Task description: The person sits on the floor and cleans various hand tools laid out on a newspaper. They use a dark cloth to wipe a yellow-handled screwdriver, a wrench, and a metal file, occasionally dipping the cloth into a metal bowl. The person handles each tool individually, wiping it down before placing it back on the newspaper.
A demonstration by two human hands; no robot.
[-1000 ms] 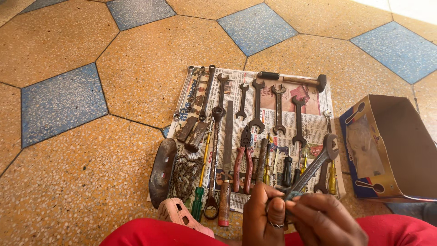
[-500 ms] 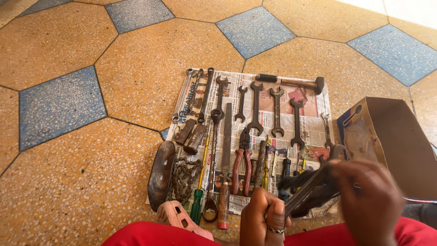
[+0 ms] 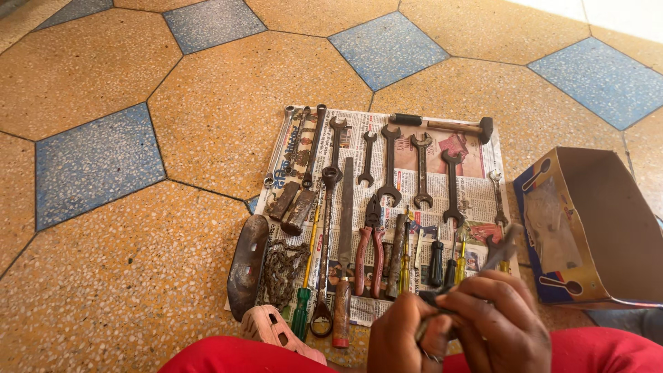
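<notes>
My left hand [image 3: 404, 335], a ring on one finger, grips the lower end of a grey metal wrench [image 3: 503, 247]. My right hand [image 3: 501, 324] closes over the same tool just beside it. The wrench's head points up and right, blurred, above the near right corner of a newspaper sheet [image 3: 476, 183]. Laid out on the sheet are several open-ended spanners [image 3: 390, 166], a hammer [image 3: 442, 125], red-handled pliers [image 3: 369, 250] and screwdrivers [image 3: 436, 262].
An open cardboard box [image 3: 615, 207] lies on its side right of the sheet. A rusty chain [image 3: 280, 273], a dark curved metal piece [image 3: 247, 266] and a pink sandal [image 3: 273, 328] sit at the sheet's near left. The floor is orange and blue terrazzo tile.
My right hand swung out to the right over the wrench, then came back against my left hand. The wrench has stayed in my grip throughout.
</notes>
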